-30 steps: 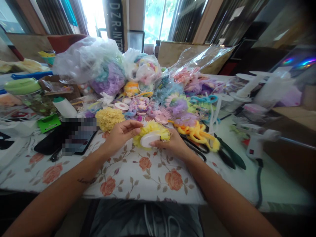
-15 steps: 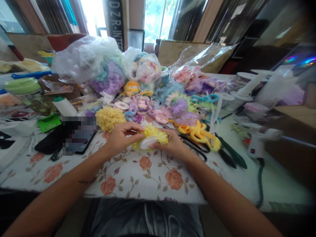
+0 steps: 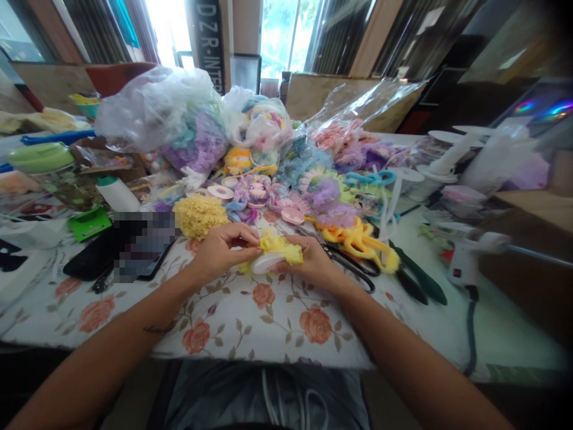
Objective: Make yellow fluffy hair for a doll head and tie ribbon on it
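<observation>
A white disc (image 3: 267, 261) with ruffled yellow ribbon (image 3: 280, 246) around its edge is held above the flowered tablecloth. My right hand (image 3: 311, 261) grips the disc from the right, its thumb on the pale face. From the left, my left hand (image 3: 228, 246) pinches the ribbon's edge between thumb and fingertips. Left of the disc sits a fluffy yellow pompom (image 3: 201, 216), just beyond my left hand. Black-handled scissors (image 3: 353, 266) lie right of my right hand, partly under yellow fuzzy strips (image 3: 358, 239).
A phone (image 3: 156, 254) lies at left, near a green plastic piece (image 3: 89, 224) and a thread cone (image 3: 117, 192). Plastic bags (image 3: 156, 107) of coloured ruffles stand behind. At right are green-handled pliers (image 3: 421, 278) and a white glue gun (image 3: 468, 260) with its cord.
The disc has tilted slightly, and the yellow ribbon now bunches up higher between my hands. Both hands keep nearly the same place.
</observation>
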{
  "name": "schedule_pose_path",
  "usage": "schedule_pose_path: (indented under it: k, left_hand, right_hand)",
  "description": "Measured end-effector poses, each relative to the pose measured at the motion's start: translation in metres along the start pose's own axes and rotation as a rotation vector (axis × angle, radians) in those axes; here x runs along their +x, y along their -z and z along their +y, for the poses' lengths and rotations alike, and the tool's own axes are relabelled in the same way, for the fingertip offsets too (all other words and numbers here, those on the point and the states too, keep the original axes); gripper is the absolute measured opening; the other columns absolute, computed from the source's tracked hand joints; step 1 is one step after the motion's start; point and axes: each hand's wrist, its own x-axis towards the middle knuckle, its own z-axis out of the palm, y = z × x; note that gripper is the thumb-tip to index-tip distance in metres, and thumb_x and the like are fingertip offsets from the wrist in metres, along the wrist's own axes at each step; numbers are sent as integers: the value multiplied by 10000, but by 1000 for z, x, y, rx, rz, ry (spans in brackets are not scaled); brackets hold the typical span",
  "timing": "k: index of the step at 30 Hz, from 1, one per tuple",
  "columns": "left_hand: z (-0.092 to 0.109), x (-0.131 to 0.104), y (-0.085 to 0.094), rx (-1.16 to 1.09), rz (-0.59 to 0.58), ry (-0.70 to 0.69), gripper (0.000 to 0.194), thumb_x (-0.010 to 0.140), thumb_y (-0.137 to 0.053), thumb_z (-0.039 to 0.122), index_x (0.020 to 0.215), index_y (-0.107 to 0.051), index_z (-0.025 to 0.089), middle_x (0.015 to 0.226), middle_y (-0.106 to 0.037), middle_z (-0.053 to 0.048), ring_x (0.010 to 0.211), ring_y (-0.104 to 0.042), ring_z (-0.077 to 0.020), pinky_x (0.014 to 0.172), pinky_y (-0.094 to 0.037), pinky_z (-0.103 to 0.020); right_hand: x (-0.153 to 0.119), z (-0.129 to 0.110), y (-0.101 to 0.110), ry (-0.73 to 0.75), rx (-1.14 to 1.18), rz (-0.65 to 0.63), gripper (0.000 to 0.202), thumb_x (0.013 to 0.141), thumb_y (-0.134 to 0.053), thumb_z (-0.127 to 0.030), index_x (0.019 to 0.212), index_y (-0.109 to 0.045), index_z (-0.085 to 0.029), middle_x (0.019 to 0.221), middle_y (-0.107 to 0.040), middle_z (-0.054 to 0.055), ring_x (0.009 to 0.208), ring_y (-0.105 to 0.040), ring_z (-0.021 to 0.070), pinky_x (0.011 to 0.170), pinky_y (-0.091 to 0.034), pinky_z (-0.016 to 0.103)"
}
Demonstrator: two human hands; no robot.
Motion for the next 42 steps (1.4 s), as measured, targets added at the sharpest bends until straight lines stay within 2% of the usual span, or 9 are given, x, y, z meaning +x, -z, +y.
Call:
schedule_pose_path:
  k: [6, 11, 15, 20, 24, 27, 33, 37, 42]
  left_hand:
    - [0, -1, -2, -80, 39, 134, 230, 713, -740, 342, 858, -692, 170, 852, -684, -43, 785, -623, -148, 711, -525, -263]
    - [5, -2, -4, -58, 66, 100, 261, 712, -746, 310, 911, -657, 167, 890, -675, -44, 817, -634, -147, 762, -530, -262]
    - [7, -2, -4, -54, 69, 70, 229, 718, -740, 301, 877, -658, 158, 866, -676, -46, 804, -636, -143, 762, -529, -262]
    - [7, -2, -5, -84, 45, 64, 201, 664, -777, 277, 750, -657, 140, 788, -655, -41, 748, -608, -132, 694, -510, -247]
    - [5, -1, -4, -187, -2, 109, 203, 643, -787, 255, 709, -637, 136, 767, -630, -29, 712, -585, -117, 647, -490, -235]
    - [4, 0, -4, -218, -41, 136, 197, 630, -794, 228, 702, -635, 137, 772, -624, -23, 712, -580, -108, 648, -478, -228]
    - [3, 1, -3, -214, -74, 141, 187, 636, -795, 229, 697, -643, 139, 771, -623, -23, 717, -580, -110, 659, -472, -233]
    - [4, 0, -3, -271, -28, 151, 211, 672, -776, 313, 728, -659, 146, 764, -636, -26, 712, -578, -119, 661, -474, -239]
    - [4, 1, -2, -260, 108, 106, 231, 757, -703, 371, 863, -686, 167, 836, -660, -35, 777, -589, -125, 697, -474, -228]
  right_hand:
    - [1, 1, 3, -30, 43, -6, 407, 532, -839, -337, 871, -693, -164, 771, -686, 13, 644, -587, 158, 607, -469, 269]
    - [0, 0, 3, -39, 10, -31, 403, 542, -835, -336, 870, -690, -153, 761, -689, 18, 631, -593, 159, 606, -479, 273]
    - [1, 3, 3, -19, -26, -36, 418, 555, -828, -354, 893, -692, -149, 802, -702, 37, 648, -615, 174, 615, -496, 287]
    - [1, 2, 2, -23, -72, -90, 410, 571, -821, -354, 898, -691, -145, 726, -680, 26, 583, -586, 153, 553, -471, 261]
    - [0, -3, 0, -38, -57, -114, 333, 568, -819, -356, 798, -678, -159, 669, -656, 11, 556, -560, 140, 520, -444, 242]
    - [0, -4, 0, -2, -97, -118, 287, 584, -809, -361, 741, -674, -162, 644, -639, 4, 558, -547, 136, 524, -430, 237]
    - [1, 0, 3, 79, -168, -138, 247, 612, -797, -315, 766, -700, -148, 697, -655, 13, 604, -556, 139, 556, -432, 235]
    - [0, 0, 2, -7, -80, -92, 342, 583, -811, -312, 864, -706, -149, 728, -675, 18, 583, -570, 143, 547, -454, 248]
    - [2, -1, 1, -78, 40, 23, 406, 553, -832, -327, 888, -697, -140, 822, -701, 46, 676, -611, 175, 626, -500, 290]
